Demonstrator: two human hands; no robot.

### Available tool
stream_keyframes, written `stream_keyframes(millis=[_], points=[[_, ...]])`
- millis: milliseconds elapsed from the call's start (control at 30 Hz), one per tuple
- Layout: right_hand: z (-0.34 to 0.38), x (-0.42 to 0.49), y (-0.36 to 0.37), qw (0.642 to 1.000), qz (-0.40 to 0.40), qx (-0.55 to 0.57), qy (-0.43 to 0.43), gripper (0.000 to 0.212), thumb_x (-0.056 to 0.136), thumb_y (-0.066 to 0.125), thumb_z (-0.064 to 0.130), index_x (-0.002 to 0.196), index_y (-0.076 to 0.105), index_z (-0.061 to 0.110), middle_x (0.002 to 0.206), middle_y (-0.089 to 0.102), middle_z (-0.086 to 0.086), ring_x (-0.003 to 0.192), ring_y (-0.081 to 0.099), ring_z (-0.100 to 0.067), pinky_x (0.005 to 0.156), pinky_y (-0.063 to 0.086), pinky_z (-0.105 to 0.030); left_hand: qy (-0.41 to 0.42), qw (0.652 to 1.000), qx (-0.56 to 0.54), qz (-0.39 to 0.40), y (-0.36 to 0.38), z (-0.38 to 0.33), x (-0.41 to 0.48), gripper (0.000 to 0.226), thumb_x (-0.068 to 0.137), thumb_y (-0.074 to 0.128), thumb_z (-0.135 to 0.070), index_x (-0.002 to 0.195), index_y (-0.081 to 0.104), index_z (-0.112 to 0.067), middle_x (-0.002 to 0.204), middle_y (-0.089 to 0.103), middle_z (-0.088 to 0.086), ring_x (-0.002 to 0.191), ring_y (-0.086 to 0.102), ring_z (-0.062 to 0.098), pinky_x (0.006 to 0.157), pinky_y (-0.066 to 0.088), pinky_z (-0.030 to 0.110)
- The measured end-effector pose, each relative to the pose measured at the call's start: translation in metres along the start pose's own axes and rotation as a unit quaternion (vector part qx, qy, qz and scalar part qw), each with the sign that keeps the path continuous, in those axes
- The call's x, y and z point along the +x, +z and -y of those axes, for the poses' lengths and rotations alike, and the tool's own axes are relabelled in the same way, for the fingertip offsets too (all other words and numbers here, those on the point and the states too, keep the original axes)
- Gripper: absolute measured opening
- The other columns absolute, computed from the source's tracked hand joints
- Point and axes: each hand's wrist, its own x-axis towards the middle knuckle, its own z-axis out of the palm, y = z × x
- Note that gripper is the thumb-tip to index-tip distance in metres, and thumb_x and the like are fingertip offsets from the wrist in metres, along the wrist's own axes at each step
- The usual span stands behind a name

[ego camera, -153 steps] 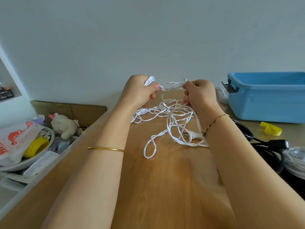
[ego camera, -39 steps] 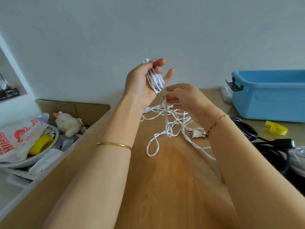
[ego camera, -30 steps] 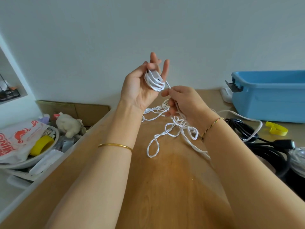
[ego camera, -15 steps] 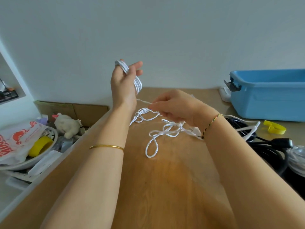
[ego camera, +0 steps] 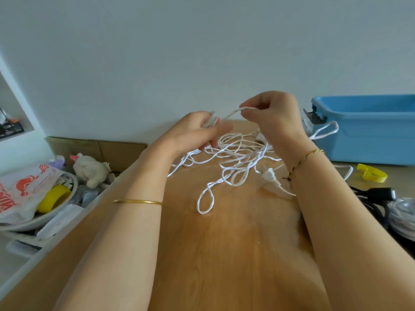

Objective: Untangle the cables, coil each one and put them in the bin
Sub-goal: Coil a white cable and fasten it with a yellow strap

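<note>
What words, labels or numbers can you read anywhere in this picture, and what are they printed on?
No text reads whole.
On the white plastic bag with red print: big red letters, cut off by the picture's left edge; the small print is too blurred.
On the blue plastic bin and the tangled white cable: no lettering shows.

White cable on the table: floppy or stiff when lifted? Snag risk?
Probably floppy: the white cable lies in thin, loose loops on the table. Likely light, since the right hand holds a strand with a fingertip pinch. Crossing loops and the plug may snag and drag along.
</note>
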Motion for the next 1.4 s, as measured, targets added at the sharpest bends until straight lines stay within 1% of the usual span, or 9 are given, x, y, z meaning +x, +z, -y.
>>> stream_keyframes(millis=[167, 300, 500, 600, 733, 967, 1200, 1300, 1400], points=[[-0.013, 0.000, -0.006, 0.984, -0.030, 0.143, 0.103, 0.009, 0.078, 0.069, -0.002, 0.083, 0.069, 0.005, 0.032, 0.044, 0.014, 0.028, 0.035, -0.001, 0.036, 0.029, -0.013, -0.039, 0.995, 0.030, 0.092, 0.003, -0.003, -0.001, 0.033, 0.096, 0.054, -0.034, 0.086, 0.063, -0.004, 0.062, 0.060, 0.004, 0.051, 0.048, 0.015, 0.051, 0.041, 0.024], [-0.024, -0.001, -0.009, 0.957, -0.053, 0.224, 0.177, 0.010, 0.078, 0.066, -0.007, 0.084, 0.069, 0.001, 0.038, 0.040, 0.003, 0.032, 0.029, -0.007, 0.037, 0.027, -0.018, -0.066, 0.984, -0.055, 0.154, -0.002, -0.014, -0.006, 0.033, 0.101, 0.044, -0.029, 0.103, 0.064, -0.002, 0.050, 0.051, -0.006, 0.042, 0.038, 0.007, 0.042, 0.038, 0.017], [-0.027, 0.000, -0.008, 0.937, -0.058, 0.275, 0.209, 0.017, 0.078, 0.061, -0.013, 0.075, 0.065, 0.003, 0.050, 0.036, -0.002, 0.034, 0.027, -0.008, 0.037, 0.025, -0.018, -0.078, 0.978, -0.070, 0.183, -0.013, -0.021, -0.014, 0.041, 0.103, 0.040, -0.030, 0.075, 0.064, -0.012, 0.052, 0.044, 0.003, 0.048, 0.038, 0.019, 0.050, 0.032, 0.025], [-0.031, 0.001, -0.009, 0.981, -0.027, 0.115, 0.153, 0.015, 0.077, 0.064, -0.006, 0.076, 0.067, 0.009, 0.046, 0.047, 0.003, 0.035, 0.036, -0.005, 0.041, 0.032, -0.019, -0.102, 0.974, -0.092, 0.180, -0.015, -0.018, -0.014, 0.042, 0.104, 0.035, -0.031, 0.086, 0.063, -0.004, 0.050, 0.041, 0.003, 0.046, 0.037, 0.017, 0.050, 0.028, 0.025], [-0.028, 0.003, 0.000, 0.985, 0.066, -0.158, 0.008, 0.031, 0.074, 0.063, 0.006, 0.099, 0.064, 0.024, 0.085, 0.059, 0.003, 0.073, 0.055, -0.013, 0.070, 0.047, -0.030, -0.129, 0.970, -0.100, 0.181, -0.017, -0.015, -0.013, 0.045, 0.104, 0.032, -0.030, 0.095, 0.062, 0.001, 0.044, 0.040, 0.000, 0.040, 0.035, 0.014, 0.042, 0.032, 0.018], [-0.018, 0.002, 0.011, 0.952, 0.119, -0.243, -0.141, 0.045, 0.077, 0.068, 0.023, 0.121, 0.056, 0.030, 0.126, 0.057, 0.007, 0.124, 0.044, -0.021, 0.101, 0.037, -0.042, -0.102, 0.964, -0.135, 0.204, -0.022, -0.021, -0.018, 0.046, 0.104, 0.031, -0.028, 0.088, 0.064, 0.000, 0.041, 0.038, -0.002, 0.037, 0.036, 0.012, 0.038, 0.033, 0.016], [-0.006, -0.006, 0.012, 0.972, 0.166, -0.097, -0.133, 0.012, 0.076, 0.071, 0.009, 0.086, 0.068, 0.016, 0.088, 0.066, 0.007, 0.088, 0.059, -0.004, 0.075, 0.036, -0.004, -0.076, 0.954, -0.175, 0.232, -0.021, -0.019, -0.016, 0.050, 0.102, 0.029, -0.033, 0.088, 0.065, -0.002, 0.043, 0.037, -0.001, 0.037, 0.038, 0.013, 0.050, 0.028, 0.027], [-0.006, -0.005, 0.008, 0.977, 0.163, -0.076, -0.115, 0.007, 0.080, 0.070, 0.008, 0.081, 0.065, 0.014, 0.071, 0.058, 0.014, 0.062, 0.054, 0.011, 0.061, 0.037, -0.004, -0.076, 0.954, -0.183, 0.226, -0.023, -0.017, -0.015, 0.048, 0.102, 0.030, -0.032, 0.090, 0.064, 0.000, 0.043, 0.038, -0.002, 0.038, 0.038, 0.013, 0.046, 0.033, 0.024], [-0.003, -0.004, -0.002, 0.979, 0.177, -0.038, -0.090, 0.007, 0.083, 0.069, 0.009, 0.086, 0.069, 0.003, 0.069, 0.063, 0.000, 0.059, 0.053, 0.002, 0.062, 0.041, -0.012, -0.098, 0.960, -0.157, 0.211, -0.022, -0.016, -0.015, 0.047, 0.103, 0.031, -0.032, 0.089, 0.064, -0.001, 0.041, 0.037, -0.003, 0.037, 0.037, 0.012, 0.041, 0.033, 0.018]])
